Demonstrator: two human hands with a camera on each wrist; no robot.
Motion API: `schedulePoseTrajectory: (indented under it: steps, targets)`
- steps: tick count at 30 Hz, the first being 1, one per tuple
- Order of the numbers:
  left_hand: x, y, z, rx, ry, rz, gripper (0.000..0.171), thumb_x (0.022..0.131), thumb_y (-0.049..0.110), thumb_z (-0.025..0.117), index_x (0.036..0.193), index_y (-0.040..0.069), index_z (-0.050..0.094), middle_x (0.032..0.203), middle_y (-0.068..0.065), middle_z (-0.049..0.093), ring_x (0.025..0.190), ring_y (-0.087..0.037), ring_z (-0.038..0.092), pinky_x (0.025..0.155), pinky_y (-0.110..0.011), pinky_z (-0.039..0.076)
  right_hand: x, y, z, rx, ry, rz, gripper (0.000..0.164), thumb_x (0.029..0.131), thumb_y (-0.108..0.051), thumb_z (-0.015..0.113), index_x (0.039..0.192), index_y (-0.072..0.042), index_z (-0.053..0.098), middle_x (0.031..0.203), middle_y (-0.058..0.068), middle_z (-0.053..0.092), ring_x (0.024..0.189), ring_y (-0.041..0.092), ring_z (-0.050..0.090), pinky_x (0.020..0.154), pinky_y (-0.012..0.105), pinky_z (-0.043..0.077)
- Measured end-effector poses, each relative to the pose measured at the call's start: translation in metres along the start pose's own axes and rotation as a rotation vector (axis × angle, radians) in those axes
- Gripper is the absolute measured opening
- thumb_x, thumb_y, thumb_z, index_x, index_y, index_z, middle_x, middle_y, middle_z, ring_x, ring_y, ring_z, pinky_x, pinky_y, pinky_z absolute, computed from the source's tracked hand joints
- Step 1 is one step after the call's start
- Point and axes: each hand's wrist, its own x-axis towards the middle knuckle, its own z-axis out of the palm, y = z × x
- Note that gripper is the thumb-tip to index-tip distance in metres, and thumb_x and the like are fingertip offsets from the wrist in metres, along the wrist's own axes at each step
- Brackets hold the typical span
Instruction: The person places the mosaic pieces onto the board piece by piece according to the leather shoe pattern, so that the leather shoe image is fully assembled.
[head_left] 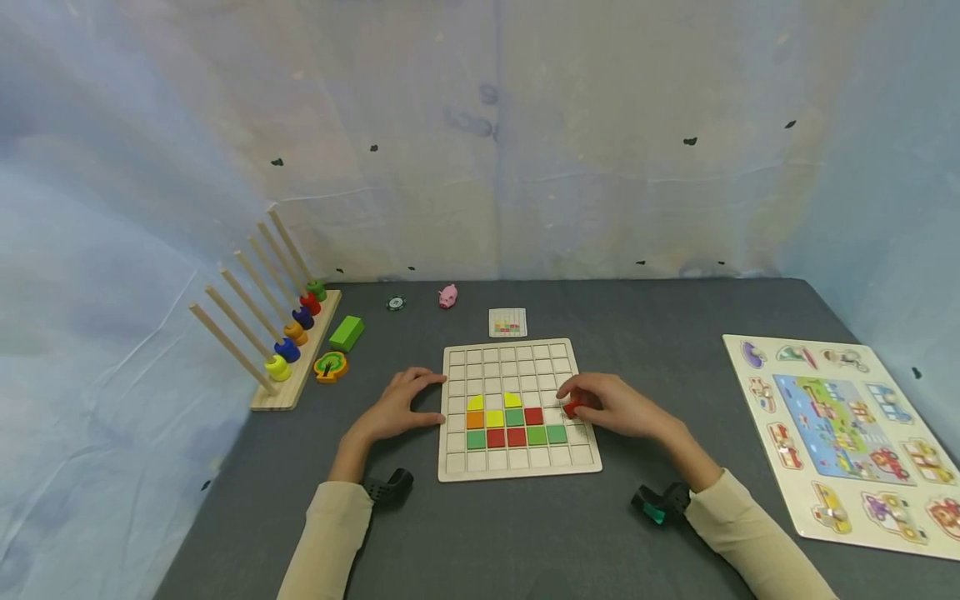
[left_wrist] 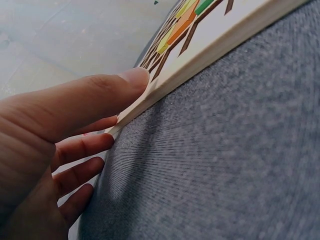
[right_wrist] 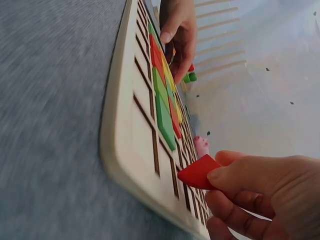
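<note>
A pale wooden grid board [head_left: 519,475] lies on the dark table, holding yellow, orange, red and green tiles in its middle rows. My left hand [head_left: 397,407] rests at the board's left edge; in the left wrist view the thumb [left_wrist: 135,79] lies on the rim and the fingers are fairly straight. Over the right part of the grid, my right hand [head_left: 618,406] pinches a red tile [right_wrist: 199,172] between thumb and fingers. The tile is tilted above the cells, beside a red tile [head_left: 533,416] lying in the grid.
A small pattern card [head_left: 507,322] lies behind the board. To the left stand a peg rack [head_left: 288,387] with coloured beads, a green block [head_left: 347,333] and a tree piece [head_left: 331,367]. A pink pig [head_left: 447,296] and round token [head_left: 396,303] sit behind; a picture puzzle [head_left: 780,375] lies right.
</note>
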Motion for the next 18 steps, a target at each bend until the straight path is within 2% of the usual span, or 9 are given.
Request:
schedulePoseTrajectory:
  steps: [10, 18]
  targets:
    - [0.000, 0.000, 0.000, -0.003, 0.000, 0.009, 0.068, 0.077, 0.042, 0.074, 0.136, 0.020, 0.049, 0.132, -0.006, 0.042, 0.120, -0.027, 0.033, 0.099, -0.054, 0.029, 0.016, -0.003, 0.010, 0.022, -0.018, -0.054, 0.024, 0.087, 0.000, 0.061, 0.111, -0.003, 0.061, 0.089, 0.005, 0.064, 0.073, 0.009, 0.056, 0.066, 0.027, 0.048]
    - [0.000, -0.001, -0.001, -0.005, 0.000, 0.012, 0.068, 0.077, 0.043, 0.074, 0.136, 0.020, 0.049, 0.132, -0.005, 0.042, 0.120, -0.027, 0.033, 0.100, -0.054, 0.029, 0.017, -0.004, 0.013, 0.006, -0.041, -0.021, 0.026, 0.087, -0.002, 0.063, 0.113, -0.002, 0.060, 0.095, 0.007, 0.063, 0.076, 0.010, 0.055, 0.067, 0.031, 0.048]
